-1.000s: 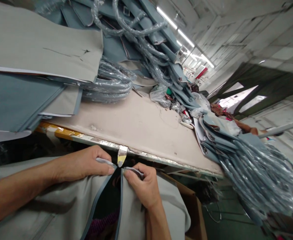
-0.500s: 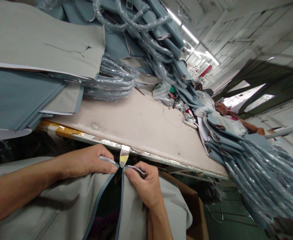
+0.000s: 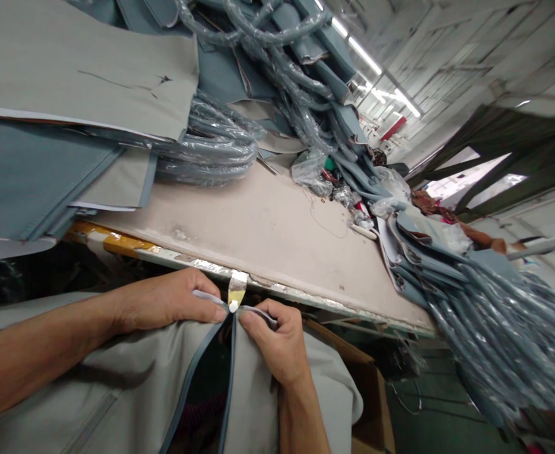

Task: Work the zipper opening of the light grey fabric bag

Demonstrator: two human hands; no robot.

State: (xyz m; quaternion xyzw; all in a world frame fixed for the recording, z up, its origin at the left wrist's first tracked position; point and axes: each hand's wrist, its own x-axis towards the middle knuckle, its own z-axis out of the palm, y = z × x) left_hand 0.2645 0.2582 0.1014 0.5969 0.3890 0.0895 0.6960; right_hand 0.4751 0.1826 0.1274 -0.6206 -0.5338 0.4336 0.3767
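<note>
Grey fabric panel (image 3: 130,384) with a blue-bound edge fills the lower part of the view, and both hands pinch that edge just below the near lip of the surface (image 3: 268,233). The left hand (image 3: 164,302) comes in from 9 o'clock, its fingers closed on the binding (image 3: 197,369) of the left flap; the right hand (image 3: 277,343) rises from 6 o'clock, its fingers closed on the binding of the right flap. The two pinched ends meet at a small tab of tape (image 3: 236,289) that hangs from the surface's foil-covered edge.

What lies in the dark gap between the flaps is hard to make out; only a patch of purple shows at 6 o'clock. The panel runs off the bottom and left of the view. A cardboard box (image 3: 362,391) at 5 o'clock is mostly hidden behind the right flap. Plastic-wrapped blue handles (image 3: 216,148) pile up at 12 o'clock, flat blue and grey panels (image 3: 69,69) at 10 o'clock are cut off, and a blurred heap of wrapped blue pieces (image 3: 485,321) spills at 3 o'clock.

Compared with a second ago, the two hands have drawn the bound ends closer together, up against the tape tab, and the view has shifted slightly.
</note>
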